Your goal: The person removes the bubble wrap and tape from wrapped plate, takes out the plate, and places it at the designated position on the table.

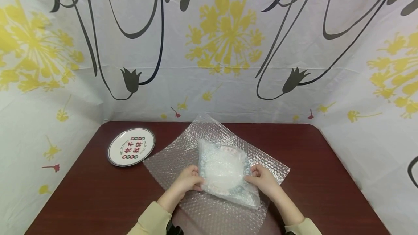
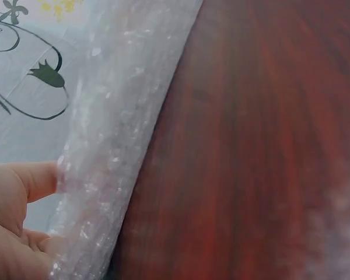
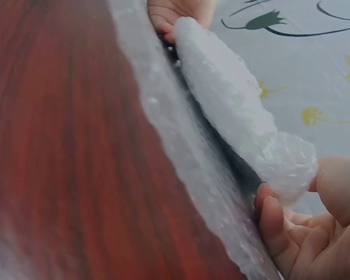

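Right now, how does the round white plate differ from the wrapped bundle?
The round white plate is bare, showing red lettering; the wrapped bundle is covered in bubble wrap. The plate's outline is round, the bundle's roughly four-sided. No hand touches the plate, while the left hand and right hand hold the bundle. Both look largely whitish.
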Action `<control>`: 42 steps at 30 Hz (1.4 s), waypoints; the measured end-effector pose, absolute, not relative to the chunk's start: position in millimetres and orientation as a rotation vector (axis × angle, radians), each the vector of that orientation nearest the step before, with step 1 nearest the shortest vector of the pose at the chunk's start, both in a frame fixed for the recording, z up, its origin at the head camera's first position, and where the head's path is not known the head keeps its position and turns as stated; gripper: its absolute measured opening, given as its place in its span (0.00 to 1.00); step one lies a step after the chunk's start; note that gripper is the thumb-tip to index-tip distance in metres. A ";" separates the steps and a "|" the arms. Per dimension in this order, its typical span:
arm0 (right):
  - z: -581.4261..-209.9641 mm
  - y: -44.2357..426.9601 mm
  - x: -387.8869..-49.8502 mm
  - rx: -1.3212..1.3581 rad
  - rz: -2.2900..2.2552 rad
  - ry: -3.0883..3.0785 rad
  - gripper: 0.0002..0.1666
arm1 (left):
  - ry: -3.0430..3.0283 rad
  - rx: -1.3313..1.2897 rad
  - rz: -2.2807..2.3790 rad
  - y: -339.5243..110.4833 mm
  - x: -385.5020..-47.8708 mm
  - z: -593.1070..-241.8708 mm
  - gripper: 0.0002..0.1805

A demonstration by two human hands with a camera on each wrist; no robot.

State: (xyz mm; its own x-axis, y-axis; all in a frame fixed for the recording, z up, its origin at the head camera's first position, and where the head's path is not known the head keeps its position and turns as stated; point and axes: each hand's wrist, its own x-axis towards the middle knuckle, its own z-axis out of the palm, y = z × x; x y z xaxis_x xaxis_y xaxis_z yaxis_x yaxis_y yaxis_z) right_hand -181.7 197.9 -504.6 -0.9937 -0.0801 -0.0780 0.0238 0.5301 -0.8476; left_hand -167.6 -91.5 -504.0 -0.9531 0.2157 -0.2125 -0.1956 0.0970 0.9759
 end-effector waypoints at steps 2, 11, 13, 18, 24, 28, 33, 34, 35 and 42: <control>-504.7 200.8 -182.0 -0.048 -1.492 2.603 0.19 | 2.070 0.020 1.913 -91.9 -168.4 -503.4 0.13; -504.4 210.7 -183.2 -0.246 -1.617 2.479 0.34 | 2.028 0.026 1.846 -96.7 -172.2 -496.7 0.14; -504.6 212.4 -183.1 -0.307 -1.613 2.494 0.31 | 2.020 0.024 1.836 -97.6 -173.4 -496.2 0.13; -504.7 215.8 -181.9 -0.404 -1.543 2.514 0.23 | 1.987 0.019 1.834 -98.9 -175.5 -495.8 0.12; -494.5 214.2 -176.5 -0.485 -1.471 2.491 0.21 | 1.965 0.013 1.852 -100.6 -174.8 -496.5 0.10; -476.7 208.1 -168.0 -0.556 -1.431 2.491 0.19 | 1.965 0.026 1.857 -101.1 -174.4 -497.3 0.10; -463.4 204.2 -161.7 -0.594 -1.364 2.509 0.17 | 1.978 0.032 1.856 -100.9 -174.2 -498.6 0.10; -462.9 204.2 -161.4 -0.594 -1.358 2.508 0.17 | 1.984 0.037 1.856 -100.7 -174.1 -499.0 0.09; -462.9 204.3 -161.3 -0.594 -1.355 2.505 0.17 | 1.991 0.041 1.857 -100.5 -174.0 -499.4 0.09; -468.0 205.5 -163.4 -0.594 -1.369 2.477 0.14 | 2.031 0.059 1.859 -97.6 -172.0 -499.0 0.10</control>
State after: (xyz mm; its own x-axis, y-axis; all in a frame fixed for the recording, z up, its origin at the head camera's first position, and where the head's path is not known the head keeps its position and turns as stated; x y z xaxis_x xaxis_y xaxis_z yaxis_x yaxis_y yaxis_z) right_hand -163.4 205.5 -468.0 -0.8859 -0.4635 -0.0201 -0.2296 0.4758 -0.8491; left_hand -172.0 -97.6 -499.0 -0.9249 0.2856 -0.2510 -0.2248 0.1218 0.9668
